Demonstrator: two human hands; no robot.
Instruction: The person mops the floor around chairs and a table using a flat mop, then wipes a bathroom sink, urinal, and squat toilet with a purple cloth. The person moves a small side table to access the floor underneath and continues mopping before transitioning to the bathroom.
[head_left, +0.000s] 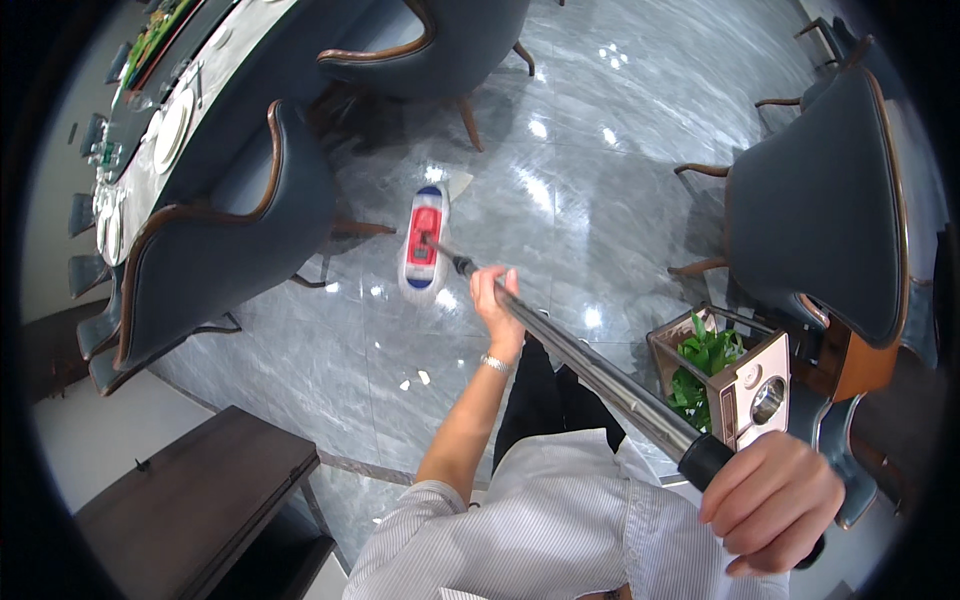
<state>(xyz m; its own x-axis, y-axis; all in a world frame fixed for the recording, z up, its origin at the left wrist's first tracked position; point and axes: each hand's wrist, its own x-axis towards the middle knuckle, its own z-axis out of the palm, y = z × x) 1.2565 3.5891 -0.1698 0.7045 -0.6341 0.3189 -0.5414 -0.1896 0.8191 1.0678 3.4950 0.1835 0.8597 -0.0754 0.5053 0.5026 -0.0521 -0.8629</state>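
A flat mop (425, 238) with a red and blue plate and a white fringed pad lies on the grey marble-patterned floor, close to a chair leg. Its metal handle (600, 371) slants from the mop head toward my body. My left hand (496, 311), with a metal watch or bracelet at the wrist, grips the handle's lower part. Higher up, my right hand (776, 499) is closed around the black grip at the handle's end. A pale triangular patch (459, 184) shows beside the mop's far end.
Dark upholstered chairs (232, 217) stand along the set dining table (217, 67) at left. Another chair (814, 202) stands at right, near a box planter with green leaves (697, 367). A dark wooden cabinet (202, 495) occupies the lower left.
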